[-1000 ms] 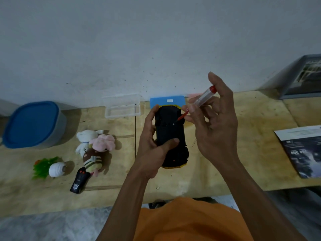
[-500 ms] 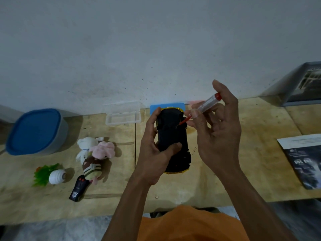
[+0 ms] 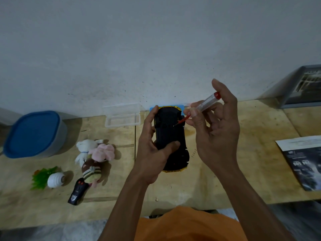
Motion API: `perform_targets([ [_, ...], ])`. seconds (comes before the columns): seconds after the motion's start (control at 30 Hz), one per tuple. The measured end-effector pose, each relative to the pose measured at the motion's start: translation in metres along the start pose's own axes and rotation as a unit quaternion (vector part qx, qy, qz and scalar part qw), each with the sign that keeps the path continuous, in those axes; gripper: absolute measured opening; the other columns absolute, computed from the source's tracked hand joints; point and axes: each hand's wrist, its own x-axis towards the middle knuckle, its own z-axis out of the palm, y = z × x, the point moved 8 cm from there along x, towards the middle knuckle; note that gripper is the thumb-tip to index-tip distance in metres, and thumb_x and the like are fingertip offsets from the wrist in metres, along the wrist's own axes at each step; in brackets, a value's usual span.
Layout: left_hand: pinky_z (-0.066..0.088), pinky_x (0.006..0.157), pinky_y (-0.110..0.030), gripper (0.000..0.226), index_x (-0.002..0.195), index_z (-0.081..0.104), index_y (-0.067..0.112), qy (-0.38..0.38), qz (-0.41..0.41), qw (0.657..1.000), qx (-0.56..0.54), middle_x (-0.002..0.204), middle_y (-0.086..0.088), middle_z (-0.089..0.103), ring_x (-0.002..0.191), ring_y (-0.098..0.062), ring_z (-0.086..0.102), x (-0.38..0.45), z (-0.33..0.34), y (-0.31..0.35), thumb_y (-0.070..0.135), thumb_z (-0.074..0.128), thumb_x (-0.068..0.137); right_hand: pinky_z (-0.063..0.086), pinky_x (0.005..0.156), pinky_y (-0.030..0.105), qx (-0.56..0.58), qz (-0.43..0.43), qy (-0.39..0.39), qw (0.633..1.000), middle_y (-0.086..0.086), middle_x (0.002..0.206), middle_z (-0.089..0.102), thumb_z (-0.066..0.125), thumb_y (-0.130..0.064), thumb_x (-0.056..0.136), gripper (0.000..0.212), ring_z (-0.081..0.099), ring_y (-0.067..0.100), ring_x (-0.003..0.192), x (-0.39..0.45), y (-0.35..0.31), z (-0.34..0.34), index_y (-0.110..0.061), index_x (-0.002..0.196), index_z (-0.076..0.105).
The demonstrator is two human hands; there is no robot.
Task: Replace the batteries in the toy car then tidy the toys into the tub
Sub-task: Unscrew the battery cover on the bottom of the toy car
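My left hand (image 3: 152, 153) grips the toy car (image 3: 169, 134), which is upside down, its black underside facing me and yellow trim showing at both ends. My right hand (image 3: 217, 134) pinches a small screwdriver (image 3: 203, 106) with a clear handle and red cap; its red shaft points down-left and the tip touches the car's underside. The tub (image 3: 34, 134), grey with a blue lid on, stands at the far left of the wooden table (image 3: 243, 167). Plush toys (image 3: 94, 157) lie in a heap left of the car.
A black remote control (image 3: 77, 191) lies below the plush toys. A green and white toy (image 3: 49, 178) sits further left. An open clear plastic case (image 3: 123, 116) and a blue flat box (image 3: 181, 107) rest against the wall. A printed leaflet (image 3: 305, 160) lies at right.
The view has tilted up a little, so everything sits lower in frame. Both hands keep their grips, and the screwdriver stays on the car's underside with a slight shift of the fingers.
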Motion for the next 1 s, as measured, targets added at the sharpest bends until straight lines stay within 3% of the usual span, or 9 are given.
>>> perform_targets([
  [0.3,0.062,0.076,-0.033,0.100,0.148,0.037,0.046,-0.004,0.012,1.000,0.017,0.141,-0.014,0.052,0.106,-0.026,0.071,0.004,-0.003,0.005,-0.021,0.068,0.081,0.061,0.079,0.048,-0.003,-0.007,-0.001,1.000,0.004,0.101,0.069,0.059,-0.007,0.099,0.055,0.074,0.023,0.092,0.003,0.001,0.004,-0.018,0.147,0.035],
  [0.7,0.063,0.077,-0.039,0.100,0.148,0.037,0.044,-0.002,0.009,1.000,0.022,0.141,-0.012,0.052,0.103,-0.024,0.073,0.007,-0.006,0.009,-0.022,0.068,0.081,0.061,0.081,0.045,-0.003,-0.025,-0.036,0.999,0.011,0.105,0.066,0.057,-0.004,0.100,0.053,0.072,0.025,0.096,0.009,0.000,0.012,-0.025,0.143,0.034],
  [0.83,0.063,0.080,-0.044,0.099,0.148,0.037,0.044,0.001,0.007,1.000,0.028,0.141,-0.010,0.052,0.104,-0.022,0.073,0.007,-0.008,0.009,-0.021,0.069,0.080,0.060,0.077,0.032,-0.038,-0.050,-0.042,0.997,0.006,0.104,0.063,0.064,-0.008,0.097,0.053,0.069,0.022,0.094,0.011,-0.002,0.015,-0.026,0.141,0.041],
  [1.0,0.063,0.076,-0.035,0.100,0.150,0.036,0.039,-0.002,0.000,1.000,0.030,0.141,-0.013,0.051,0.103,-0.019,0.073,0.006,-0.006,0.006,-0.023,0.069,0.079,0.058,0.080,0.022,-0.084,-0.086,-0.096,0.988,0.004,0.109,0.065,0.059,-0.003,0.098,0.054,0.069,0.012,0.101,0.015,-0.009,0.023,-0.019,0.144,0.037],
])
